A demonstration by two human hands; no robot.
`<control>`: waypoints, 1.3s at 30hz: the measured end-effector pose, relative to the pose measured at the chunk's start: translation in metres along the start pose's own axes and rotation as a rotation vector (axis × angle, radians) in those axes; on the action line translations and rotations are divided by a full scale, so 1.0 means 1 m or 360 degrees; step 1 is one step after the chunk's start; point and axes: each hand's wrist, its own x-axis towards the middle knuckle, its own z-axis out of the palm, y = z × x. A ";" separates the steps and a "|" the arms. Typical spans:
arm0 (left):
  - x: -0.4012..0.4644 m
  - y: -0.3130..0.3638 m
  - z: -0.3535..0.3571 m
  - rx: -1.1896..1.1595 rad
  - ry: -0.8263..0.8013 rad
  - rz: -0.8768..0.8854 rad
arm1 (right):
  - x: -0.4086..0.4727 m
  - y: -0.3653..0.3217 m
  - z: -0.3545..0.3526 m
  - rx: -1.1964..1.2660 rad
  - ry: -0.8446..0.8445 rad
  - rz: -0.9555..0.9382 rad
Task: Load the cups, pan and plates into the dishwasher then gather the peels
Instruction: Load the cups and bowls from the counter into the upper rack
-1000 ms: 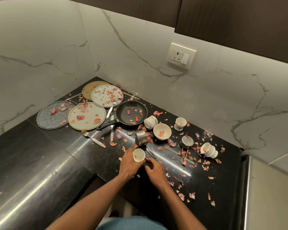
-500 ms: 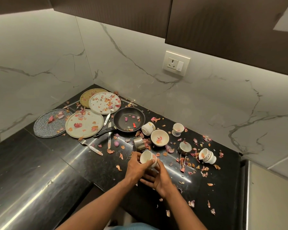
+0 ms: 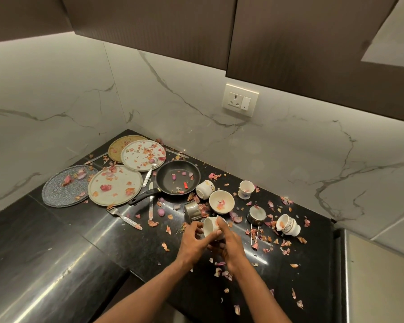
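Corner of a kitchen worktop; the black polished stone counter runs in an L along two walls of white marble with grey veins; dark wooden cabinets hang above, lit from beneath; a socket with switch sits on the right-hand wall; a pale steel surface adjoins the counter at far right.

Centre foreground: a white cup held above the counter's front part, tipped on its side; the left hand curls its fingers round the cup's left side, thumb toward the rim; the right hand grips the cup from the right, fingers bent across its wall, one fingertip at the mouth; whether the cup touches the counter cannot be told.

Behind, left to right: a grey speckled plate; a cream plate overlapping it; a gold-brown plate partly under a white plate; a black pan with handle pointing toward the viewer's left; a white cup on its side; a cream bowl; a small upright cup; a steel cup on its side; a second steel cup; a patterned cup tipped over at right.

Pink and orange peels lie scattered over plates, pan and counter; a fork lies in front of the cream plate; a knife lies beside the pan handle.
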 end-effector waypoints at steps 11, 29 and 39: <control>-0.017 0.022 -0.009 -0.0409 -0.0235 -0.0187 | 0.001 -0.005 0.005 -0.0521 0.0079 -0.0576; -0.035 0.011 -0.019 -0.0434 -0.0146 -0.0267 | -0.024 0.028 0.004 -0.1476 0.0108 -0.1081; -0.073 0.011 -0.010 -0.0271 -0.0357 -0.0194 | -0.080 0.054 -0.020 -0.1314 0.0273 -0.0986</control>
